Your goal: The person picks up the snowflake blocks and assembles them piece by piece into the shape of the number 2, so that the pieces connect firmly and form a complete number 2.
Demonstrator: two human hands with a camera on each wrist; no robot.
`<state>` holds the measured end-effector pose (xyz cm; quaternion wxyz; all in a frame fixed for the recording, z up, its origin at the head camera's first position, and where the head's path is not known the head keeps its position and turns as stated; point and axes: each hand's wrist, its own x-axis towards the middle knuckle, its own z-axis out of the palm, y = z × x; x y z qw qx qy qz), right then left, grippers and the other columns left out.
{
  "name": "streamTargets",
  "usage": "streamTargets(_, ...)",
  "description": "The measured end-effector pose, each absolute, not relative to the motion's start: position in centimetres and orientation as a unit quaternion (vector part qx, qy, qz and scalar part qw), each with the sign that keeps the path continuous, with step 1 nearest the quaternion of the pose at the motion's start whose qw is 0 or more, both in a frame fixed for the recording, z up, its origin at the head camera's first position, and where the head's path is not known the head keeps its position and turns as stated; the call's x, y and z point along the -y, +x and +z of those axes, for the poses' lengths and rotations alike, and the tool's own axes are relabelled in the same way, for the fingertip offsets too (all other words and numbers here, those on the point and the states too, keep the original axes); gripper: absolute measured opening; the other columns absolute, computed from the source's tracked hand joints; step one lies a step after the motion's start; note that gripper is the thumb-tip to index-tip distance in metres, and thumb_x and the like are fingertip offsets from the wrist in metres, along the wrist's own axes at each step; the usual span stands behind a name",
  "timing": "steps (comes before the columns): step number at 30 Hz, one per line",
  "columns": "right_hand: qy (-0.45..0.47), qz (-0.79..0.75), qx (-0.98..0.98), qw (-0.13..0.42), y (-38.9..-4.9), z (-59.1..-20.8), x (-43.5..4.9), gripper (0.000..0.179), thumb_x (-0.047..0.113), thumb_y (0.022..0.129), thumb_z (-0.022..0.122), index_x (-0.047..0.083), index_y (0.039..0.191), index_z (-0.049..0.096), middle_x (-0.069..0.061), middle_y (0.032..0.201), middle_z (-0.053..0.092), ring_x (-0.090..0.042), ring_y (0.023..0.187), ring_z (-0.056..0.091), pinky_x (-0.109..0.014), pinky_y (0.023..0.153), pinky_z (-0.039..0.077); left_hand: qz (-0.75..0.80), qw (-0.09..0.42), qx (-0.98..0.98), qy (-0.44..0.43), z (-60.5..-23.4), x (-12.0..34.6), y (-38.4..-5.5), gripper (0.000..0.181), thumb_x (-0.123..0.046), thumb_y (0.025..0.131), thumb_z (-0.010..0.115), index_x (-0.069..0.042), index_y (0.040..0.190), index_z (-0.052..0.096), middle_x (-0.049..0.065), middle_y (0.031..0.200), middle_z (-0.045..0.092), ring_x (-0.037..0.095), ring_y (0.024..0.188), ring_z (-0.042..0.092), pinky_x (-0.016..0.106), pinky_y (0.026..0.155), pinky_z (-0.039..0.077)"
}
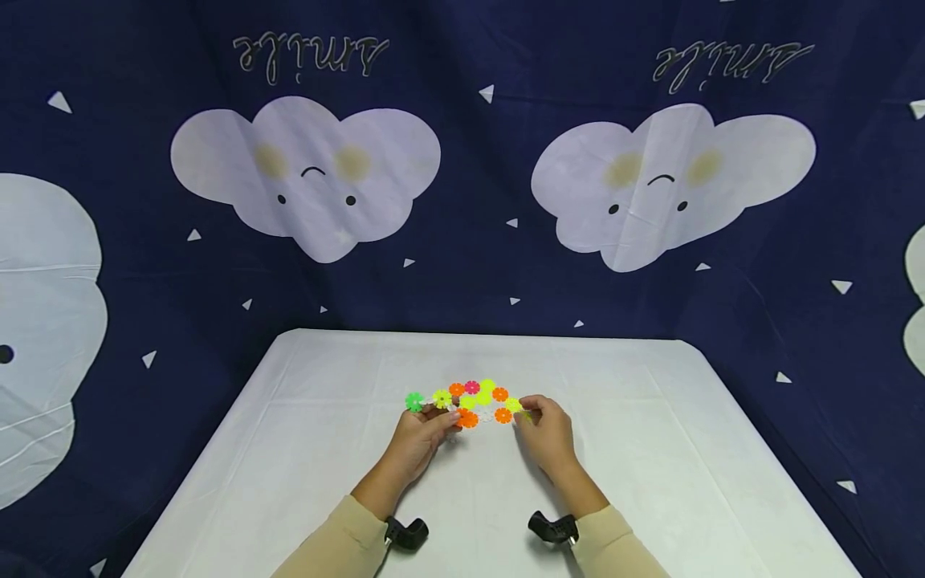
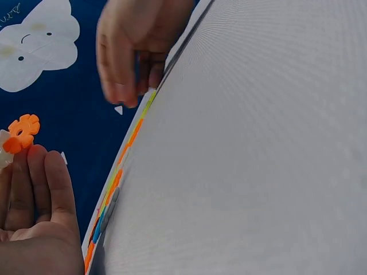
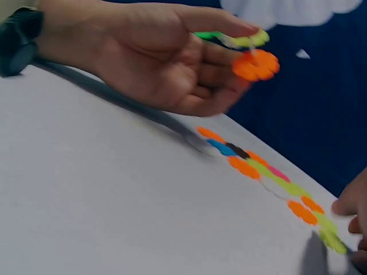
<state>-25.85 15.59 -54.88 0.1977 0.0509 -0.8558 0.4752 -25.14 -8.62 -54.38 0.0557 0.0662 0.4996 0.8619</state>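
My left hand (image 1: 419,437) pinches a few joined flower-shaped plastic discs between thumb and fingers, raised above the table. An orange flower disc (image 3: 256,65) sits at the thumb tip, with yellow and green discs behind it in the right wrist view. At the right end of a cluster of loose flat flower discs (image 1: 482,397) is my right hand (image 1: 547,429). Its thumb and curled fingertips pinch the edge of a yellow flower disc (image 3: 332,240), partly hidden by the fingers.
Orange, pink, yellow and clear discs lie on the white-covered table (image 1: 650,466), with blue and black ones beneath the left hand in the right wrist view. A dark blue curtain (image 1: 477,297) printed with clouds hangs behind. Black straps (image 1: 552,527) circle both wrists.
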Motion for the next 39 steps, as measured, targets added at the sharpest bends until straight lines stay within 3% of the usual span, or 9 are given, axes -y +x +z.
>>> streamTargets(5,0.050,0.381,0.905,0.184,-26.4,-55.4,-16.5,0.030,0.006,0.086,0.085,-0.005,0.112,0.075,-0.018,0.109,0.066,-0.040,0.104,0.056,-0.051,0.090,0.045,0.858,0.057,-0.506,0.061,-54.3,8.8,-25.0,0.018,0.008,0.093,0.073,0.001,0.104,0.059,0.017,0.113,0.069,0.022,0.095,0.070,0.045,0.093,0.059)
streamTargets(9,0.055,0.350,0.918,0.176,-26.4,-55.4,-16.5,0.028,0.009,0.087,0.086,-0.007,0.108,0.076,-0.020,0.109,0.063,-0.043,0.103,0.054,-0.052,0.088,0.047,0.857,0.057,-0.508,0.065,-54.4,8.8,-25.1,0.022,0.006,0.094,0.073,0.008,0.113,0.062,0.027,0.126,0.065,0.022,0.097,0.070,0.043,0.092,0.059)
streamTargets(14,0.059,0.380,0.907,0.171,-26.2,-55.1,-16.6,0.020,0.003,0.085,0.088,-0.001,0.101,0.076,-0.011,0.097,0.067,-0.033,0.094,0.061,-0.047,0.085,0.051,0.856,0.058,-0.509,0.071,-54.4,8.8,-25.0,0.029,0.005,0.095,0.072,0.013,0.118,0.057,0.028,0.129,0.063,0.022,0.097,0.070,0.043,0.091,0.059)
streamTargets(18,0.081,0.453,0.874,0.156,-25.9,-54.9,-16.3,0.018,-0.004,0.087,0.083,0.007,0.099,0.075,-0.001,0.087,0.069,-0.020,0.079,0.064,-0.035,0.072,0.056,0.857,0.057,-0.508,0.070,-54.4,8.8,-25.1,0.016,0.005,0.096,0.071,0.002,0.105,0.059,0.017,0.116,0.069,0.021,0.095,0.070,0.043,0.090,0.059)
streamTargets(22,0.123,0.584,0.799,0.075,-25.1,-54.5,-15.0,0.016,-0.008,0.094,0.075,0.000,0.107,0.072,-0.007,0.097,0.069,-0.025,0.077,0.071,-0.034,0.065,0.062,0.854,0.054,-0.511,0.074,-54.4,8.7,-25.2,0.015,0.005,0.096,0.071,0.004,0.106,0.060,0.012,0.109,0.070,0.020,0.093,0.070,0.040,0.088,0.060)
streamTargets(27,0.132,0.718,0.681,-0.051,-23.9,-54.0,-13.1,0.029,-0.010,0.099,0.067,-0.016,0.125,0.057,-0.018,0.104,0.064,-0.034,0.082,0.075,-0.039,0.070,0.064,0.850,0.053,-0.518,0.079,-54.5,8.7,-25.3,0.028,0.003,0.097,0.071,0.016,0.119,0.058,0.020,0.118,0.068,0.019,0.095,0.069,0.039,0.088,0.060)
streamTargets(35,0.100,0.802,0.580,-0.104,-22.9,-54.1,-11.5,0.029,-0.013,0.097,0.068,-0.013,0.124,0.056,-0.014,0.095,0.069,-0.027,0.084,0.075,-0.035,0.073,0.064,0.859,0.051,-0.499,0.107,-54.5,8.7,-25.0,0.024,0.004,0.100,0.067,0.014,0.122,0.061,0.012,0.115,0.071,0.019,0.098,0.069,0.043,0.093,0.058)
streamTargets(39,0.100,0.823,0.546,-0.125,-22.6,-54.1,-11.1,0.028,-0.013,0.098,0.066,-0.011,0.124,0.056,-0.012,0.094,0.070,-0.025,0.085,0.074,-0.035,0.076,0.063,0.863,0.048,-0.486,0.129,-54.5,8.8,-24.9,0.013,0.005,0.102,0.064,0.004,0.115,0.066,0.008,0.112,0.071,0.018,0.099,0.069,0.044,0.095,0.057)
